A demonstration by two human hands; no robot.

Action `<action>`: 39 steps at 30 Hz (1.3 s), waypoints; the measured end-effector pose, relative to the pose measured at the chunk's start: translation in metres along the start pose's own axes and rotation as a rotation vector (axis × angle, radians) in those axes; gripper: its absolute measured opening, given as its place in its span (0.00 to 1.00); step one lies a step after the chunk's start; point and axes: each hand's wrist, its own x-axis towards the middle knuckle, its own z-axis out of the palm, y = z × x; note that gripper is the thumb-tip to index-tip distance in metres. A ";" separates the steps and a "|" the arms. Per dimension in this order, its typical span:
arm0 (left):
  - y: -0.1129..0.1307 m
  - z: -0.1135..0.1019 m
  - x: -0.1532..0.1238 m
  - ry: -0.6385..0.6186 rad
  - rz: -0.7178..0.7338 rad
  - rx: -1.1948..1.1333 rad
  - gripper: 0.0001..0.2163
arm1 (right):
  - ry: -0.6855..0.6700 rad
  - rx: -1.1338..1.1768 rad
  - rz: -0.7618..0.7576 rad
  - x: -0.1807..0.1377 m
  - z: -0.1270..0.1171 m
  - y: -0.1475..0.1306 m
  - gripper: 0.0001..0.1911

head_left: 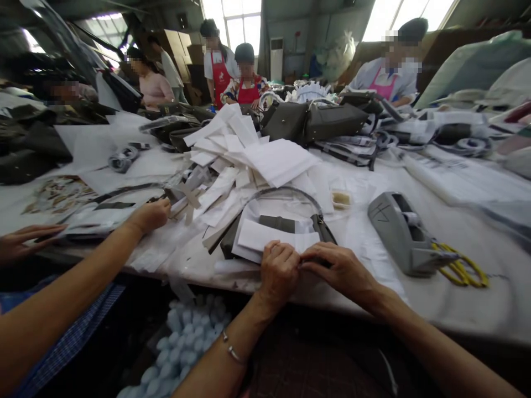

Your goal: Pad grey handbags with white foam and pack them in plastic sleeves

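A dark handbag (232, 241) lies in front of me at the table's near edge, its curved handle (286, 190) arching away from me. White sheet padding and a white strip (261, 235) cover much of it. My left hand (280, 268) is closed in a fist over the bag's near side, just below the strip; what its fingers pinch is hidden. Beside it, almost touching, my right hand (336, 268) is closed with its fingers round the dark near edge of the bag.
A pile of white sheets (244, 146) rises beyond the bag. At right stand a grey tape dispenser (398, 232) and yellow-handled scissors (464, 271). A co-worker's hands (151, 215) handle another bag at left. Dark bags (336, 121) lie farther back; people work across the table.
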 end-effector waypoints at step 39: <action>-0.003 0.036 0.001 0.349 0.058 0.212 0.23 | -0.093 -0.064 0.360 0.040 0.025 0.083 0.13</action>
